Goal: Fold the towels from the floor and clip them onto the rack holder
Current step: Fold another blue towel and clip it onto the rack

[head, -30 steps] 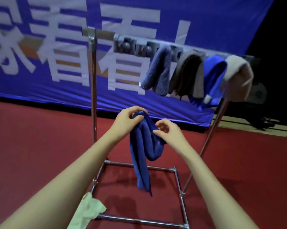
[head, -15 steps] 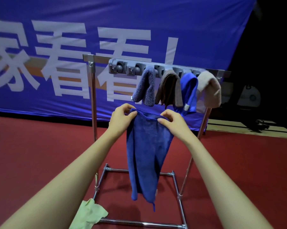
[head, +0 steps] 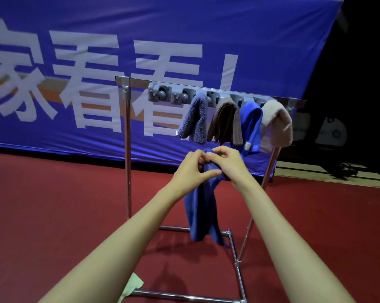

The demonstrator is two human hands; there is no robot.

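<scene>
The dark blue terry towel (head: 203, 206) is held in the air in front of the person, and both hands grip it at its top. The left hand (head: 192, 169) and the right hand (head: 228, 164) are touching each other there, with fingers curled and pinching the gathered upper edge. From this point the towel hangs straight down, so its long axis is vertical, and its lower end is above the chrome base bar of the metal rack (head: 128, 149) and does not reach the red floor (head: 53, 204).

The grey plastic clip holder (head: 169, 96) on the top rail lies above the hands and a little further away from the person. Its two free clips are at the left end, up and to the left of the hands, so I judge that the left hand is slightly nearer to them. To the right of these clips hang already a grey-blue towel (head: 194, 121), a brown towel (head: 225, 124), a bright blue towel (head: 251, 125) and a beige towel (head: 277, 123).

Compared with half a second ago, the hands have come together: then they were apart and held the towel spread flat by its two upper corners; now the corners meet and the towel is doubled lengthwise into a narrow strip. A pale green cloth (head: 132, 285) lies on the floor by the rack base.
</scene>
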